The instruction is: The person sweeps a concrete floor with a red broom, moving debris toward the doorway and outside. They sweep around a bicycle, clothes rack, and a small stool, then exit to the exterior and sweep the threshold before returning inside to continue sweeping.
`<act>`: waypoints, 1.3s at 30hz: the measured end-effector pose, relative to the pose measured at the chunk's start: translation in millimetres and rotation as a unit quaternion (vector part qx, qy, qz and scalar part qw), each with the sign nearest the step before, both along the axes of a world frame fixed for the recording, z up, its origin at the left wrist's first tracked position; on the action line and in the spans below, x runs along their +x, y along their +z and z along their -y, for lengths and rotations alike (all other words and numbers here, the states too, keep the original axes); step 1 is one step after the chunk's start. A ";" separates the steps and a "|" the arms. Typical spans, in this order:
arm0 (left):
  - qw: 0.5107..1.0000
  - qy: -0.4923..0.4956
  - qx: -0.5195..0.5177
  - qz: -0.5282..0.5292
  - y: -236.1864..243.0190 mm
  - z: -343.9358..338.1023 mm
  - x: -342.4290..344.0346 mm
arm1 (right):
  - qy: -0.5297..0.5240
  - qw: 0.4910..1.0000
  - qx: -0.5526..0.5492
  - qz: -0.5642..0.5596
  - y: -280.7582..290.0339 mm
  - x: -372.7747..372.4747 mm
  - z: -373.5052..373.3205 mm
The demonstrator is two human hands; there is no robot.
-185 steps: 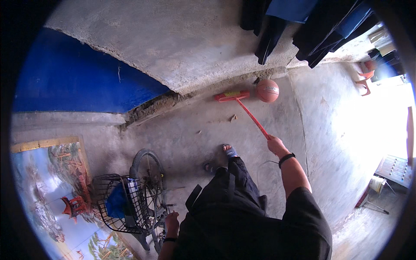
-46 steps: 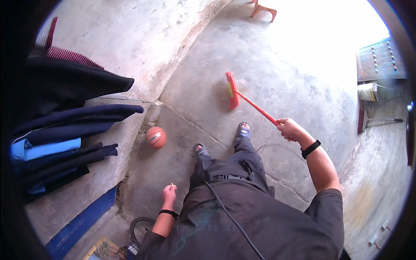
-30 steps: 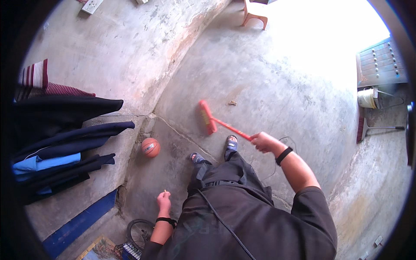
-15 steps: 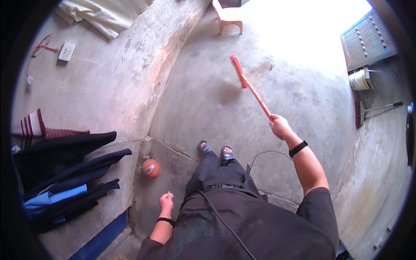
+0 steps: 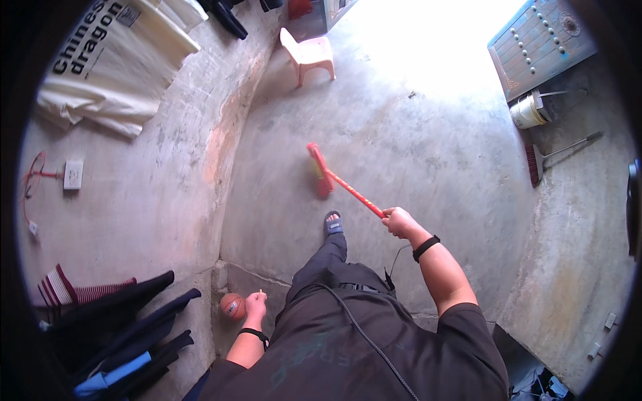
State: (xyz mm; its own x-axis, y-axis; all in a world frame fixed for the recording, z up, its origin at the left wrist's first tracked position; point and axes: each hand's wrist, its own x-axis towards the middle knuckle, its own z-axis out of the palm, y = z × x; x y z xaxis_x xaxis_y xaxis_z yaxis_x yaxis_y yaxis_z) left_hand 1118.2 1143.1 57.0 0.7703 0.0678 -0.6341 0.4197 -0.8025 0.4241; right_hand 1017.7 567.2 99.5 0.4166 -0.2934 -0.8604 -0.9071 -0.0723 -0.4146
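My right hand (image 5: 399,222) is closed round the end of the red patterned handle of a broom (image 5: 354,194). Its red head, with yellowish bristles, is tilted a little blurred over the concrete floor, ahead of my foot. Low on the left, my left hand (image 5: 256,305) is closed beside my hip. A small pale tip shows at its fingers, too small to name. Just left of that hand an orange basketball (image 5: 233,306) rests on the floor by the wall.
A pink plastic chair (image 5: 311,57) stands far off near the left wall. On the right are a white bucket (image 5: 527,111), a second broom (image 5: 533,164) and a studded door panel (image 5: 538,50). Dark clothes (image 5: 114,321) hang at the left, below a wall socket (image 5: 73,175). A crack crosses the floor.
I have stepped forward, so the chair and bucket appear nearer. The broom has swung left and closer to me, with my right hand still on it. My left hand stays low.
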 end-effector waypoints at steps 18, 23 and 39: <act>0.993 -0.098 -0.004 0.072 -4.2 361.5 170.5 | -0.023 0.994 0.107 -0.021 13.5 64.9 343.8; 0.981 -0.134 -0.055 0.125 65.4 542.6 201.4 | 0.029 0.998 0.038 -0.039 -6.7 93.2 483.2; 0.584 -0.595 -0.532 0.149 401.3 950.8 229.4 | 0.108 0.976 -0.143 0.120 65.3 113.7 613.0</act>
